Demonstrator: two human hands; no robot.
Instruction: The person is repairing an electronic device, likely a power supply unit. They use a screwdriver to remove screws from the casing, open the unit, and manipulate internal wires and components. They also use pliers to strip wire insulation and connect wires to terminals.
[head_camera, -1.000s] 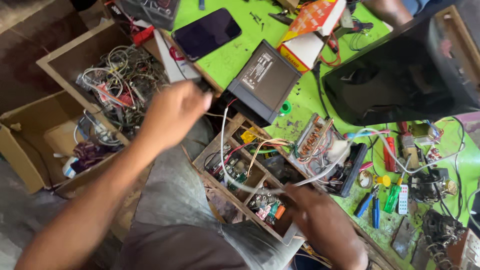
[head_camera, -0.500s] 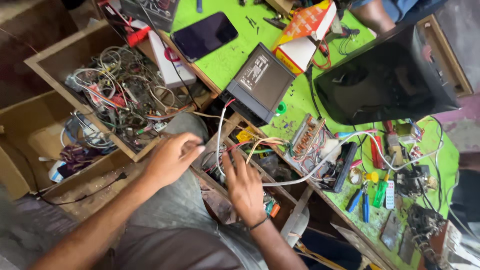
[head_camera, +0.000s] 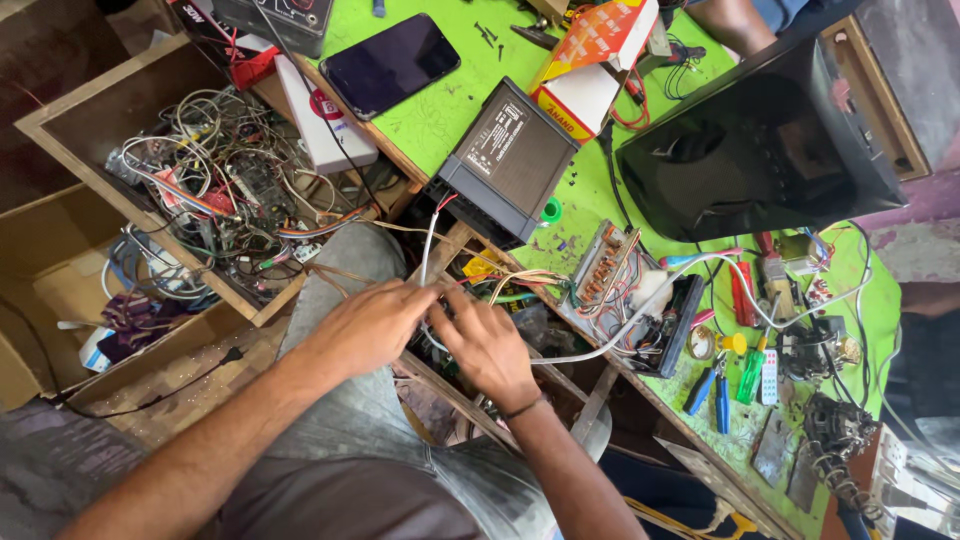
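Thin wires (head_camera: 432, 262) are pinched by left hand (head_camera: 372, 325) and right hand (head_camera: 490, 345), both half-closed, at the green tabletop's (head_camera: 440, 115) near edge. Light, limp, likely fragile; best gripped on the insulation.

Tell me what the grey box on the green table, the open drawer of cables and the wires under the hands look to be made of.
Grey box: probably sheet metal, matte grey, with folded edges and vent slots.
Drawer: bare, unfinished wood, with visible grain and plank edges.
Wires: plastic-coated, glossy white and red; both the left hand and right hand rest on them.
Table: painted bright green, scuffed; the material beneath is unclear.
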